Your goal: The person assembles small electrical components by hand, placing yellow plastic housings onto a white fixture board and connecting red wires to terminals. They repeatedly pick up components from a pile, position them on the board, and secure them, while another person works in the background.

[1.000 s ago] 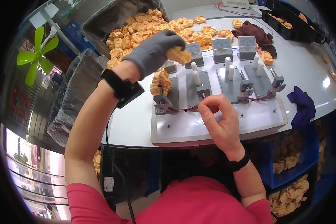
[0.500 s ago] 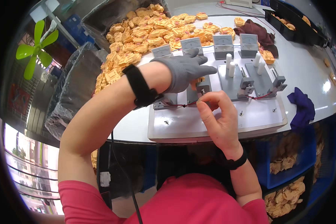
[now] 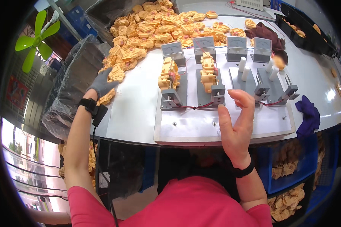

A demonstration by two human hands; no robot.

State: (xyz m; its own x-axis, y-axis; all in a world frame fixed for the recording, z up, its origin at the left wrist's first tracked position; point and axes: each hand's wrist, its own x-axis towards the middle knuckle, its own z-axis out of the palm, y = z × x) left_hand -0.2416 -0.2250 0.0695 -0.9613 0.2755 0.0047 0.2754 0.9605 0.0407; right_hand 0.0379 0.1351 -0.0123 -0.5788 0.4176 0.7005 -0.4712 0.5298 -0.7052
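Note:
My left hand, in a grey glove, reaches to the left edge of a heap of yellow plastic parts. Its thumb and fingers are apart beside a yellow part, and I see no firm grip. My bare right hand hovers over the front of a white board, thumb and fingers spread, holding nothing. Just left of it, a yellow gear housing sits on a grey test fixture. Another yellow housing is on the leftmost fixture.
Two fixtures with white posts stand at the right, and several gauges line the back. A purple cloth lies on the right; a black tray is behind. A plastic-lined bin and green fan are at the left.
My left hand has swung from the fixtures to the heap at the left, uncovering the two mounted housings. My right thumb and fingers have spread apart. The view has shifted slightly.

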